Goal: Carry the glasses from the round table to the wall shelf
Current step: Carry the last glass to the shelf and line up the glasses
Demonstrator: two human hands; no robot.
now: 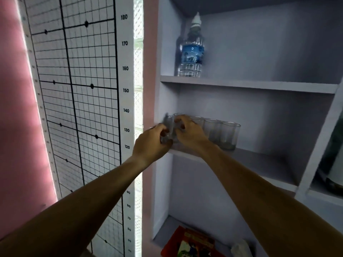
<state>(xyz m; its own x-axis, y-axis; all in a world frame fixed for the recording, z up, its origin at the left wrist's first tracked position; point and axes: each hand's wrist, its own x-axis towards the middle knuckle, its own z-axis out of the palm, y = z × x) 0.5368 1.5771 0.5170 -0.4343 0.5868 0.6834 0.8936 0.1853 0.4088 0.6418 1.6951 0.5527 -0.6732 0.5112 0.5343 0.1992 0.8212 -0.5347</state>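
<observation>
A row of clear glasses [229, 135] stands on the middle board of the pale wall shelf [259, 160]. At the row's left end, my left hand [150, 143] grips a blurred glass [169, 127] at the shelf's left front corner. My right hand [189, 132] is closed around a neighbouring glass just to its right, which the fingers mostly hide. The two hands nearly touch. The round table is out of view.
A water bottle [192, 51] stands on the upper shelf board. A red book [187, 242] lies on the lowest board. A height chart with a grid [78, 89] covers the wall to the left. Another shelf compartment with dark objects [332, 164] is at the right.
</observation>
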